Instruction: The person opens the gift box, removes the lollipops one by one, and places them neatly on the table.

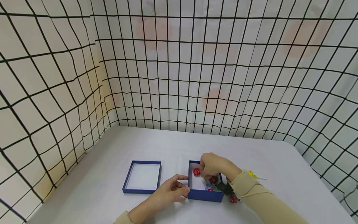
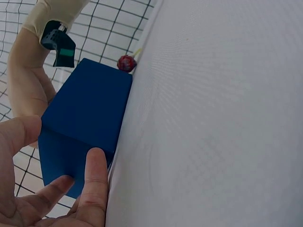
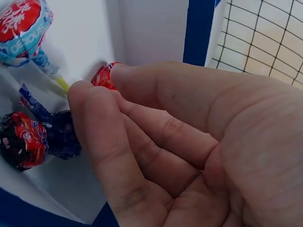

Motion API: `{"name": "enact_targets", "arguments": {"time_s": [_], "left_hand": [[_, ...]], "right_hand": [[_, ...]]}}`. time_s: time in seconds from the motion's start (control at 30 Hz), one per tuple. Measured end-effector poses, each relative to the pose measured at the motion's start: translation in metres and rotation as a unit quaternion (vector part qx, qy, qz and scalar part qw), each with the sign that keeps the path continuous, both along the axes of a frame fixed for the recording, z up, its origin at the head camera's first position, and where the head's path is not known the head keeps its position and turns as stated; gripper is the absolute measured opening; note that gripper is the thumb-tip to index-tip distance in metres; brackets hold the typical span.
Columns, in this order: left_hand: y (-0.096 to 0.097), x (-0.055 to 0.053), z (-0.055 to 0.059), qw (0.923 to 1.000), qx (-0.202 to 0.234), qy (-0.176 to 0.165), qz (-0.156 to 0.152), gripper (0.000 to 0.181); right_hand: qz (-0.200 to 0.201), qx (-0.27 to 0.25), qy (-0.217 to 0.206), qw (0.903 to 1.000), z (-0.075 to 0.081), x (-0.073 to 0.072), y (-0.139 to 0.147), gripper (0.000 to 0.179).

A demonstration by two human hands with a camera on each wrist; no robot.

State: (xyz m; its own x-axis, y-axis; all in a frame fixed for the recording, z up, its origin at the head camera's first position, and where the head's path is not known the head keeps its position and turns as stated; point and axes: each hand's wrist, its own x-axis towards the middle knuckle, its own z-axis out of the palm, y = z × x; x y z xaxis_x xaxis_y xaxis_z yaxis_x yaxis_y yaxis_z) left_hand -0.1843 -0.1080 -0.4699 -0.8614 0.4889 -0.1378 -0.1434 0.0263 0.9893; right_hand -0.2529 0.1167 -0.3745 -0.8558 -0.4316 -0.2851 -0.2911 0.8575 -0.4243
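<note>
A blue box [image 1: 205, 195] with a white inside stands on the table, several wrapped lollipops in it. My left hand [image 1: 174, 189] is at its left side; in the left wrist view the fingers lie against the blue wall and the thumb touches a corner. My right hand [image 1: 213, 165] reaches into the box from above. There its thumb and fingertips [image 3: 100, 101] close in at a red lollipop [image 3: 103, 75], whose stick is hidden by the fingers. A blue-and-red lollipop [image 3: 23, 30] and a dark-wrapped lollipop [image 3: 21, 142] lie beside the fingers.
The blue-rimmed lid [image 1: 142, 190] lies to the left with its white inside up. Right of the box are a red lollipop [image 1: 233, 198] and a yellow lollipop [image 1: 250, 173], close to the right sleeve [image 1: 251, 189]. Black netting [image 1: 179, 77] surrounds the white table [image 1: 106, 174].
</note>
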Motion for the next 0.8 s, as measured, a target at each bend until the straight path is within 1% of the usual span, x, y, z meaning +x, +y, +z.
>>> {"name": "enact_targets", "arguments": {"time_s": [0.13,0.27,0.33,0.4,0.57,0.63,0.8], "left_hand": [[0.0,0.0,0.0,1.0,0.002,0.001,0.0,0.054],[-0.001,0.0,0.001,1.0,0.003,-0.001,-0.001,0.054],[-0.001,0.0,0.001,1.0,0.003,-0.002,-0.001,0.054],[-0.001,0.0,0.002,1.0,0.001,-0.002,-0.003,0.055],[0.0,0.001,0.003,1.0,-0.003,-0.003,0.0,0.053],[0.0,0.001,0.003,1.0,-0.005,-0.003,0.003,0.051],[0.0,0.002,0.003,1.0,-0.003,-0.005,0.003,0.051]], "right_hand": [[-0.008,-0.008,-0.007,0.9999,-0.001,0.0,-0.004,0.022],[-0.007,-0.032,-0.019,0.9993,-0.004,0.0,-0.006,0.01],[-0.008,-0.042,-0.024,0.9988,-0.004,0.001,-0.006,0.007],[-0.015,-0.048,-0.02,0.9985,-0.002,0.002,-0.004,0.004],[-0.033,-0.041,0.009,0.9986,0.005,0.004,0.002,0.006],[-0.035,-0.036,0.014,0.9986,0.006,0.003,0.004,0.006],[-0.05,-0.041,-0.004,0.9979,0.002,0.003,0.004,0.01]]}}
